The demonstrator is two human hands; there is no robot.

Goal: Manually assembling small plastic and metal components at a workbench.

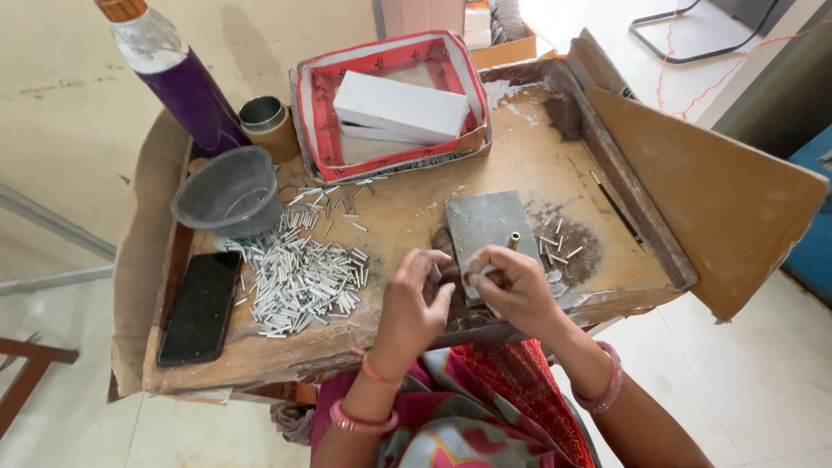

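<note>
Now we pinch a small silvery tube (pixel 487 271) in our right hand (pixel 513 289) above the grey metal block (pixel 488 227); our left hand (pixel 412 303) is curled, contents unclear; it looks light, stiff, slippery; grip mid-length.

A pale cream floor (pixel 61 78) fills the upper left of the frame, and light tiles (pixel 754 390) lie at lower right. Bright daylight washes the top right, where a dark metal frame (pixel 685 52) stands, with something blue (pixel 815 225) at the right edge.
</note>
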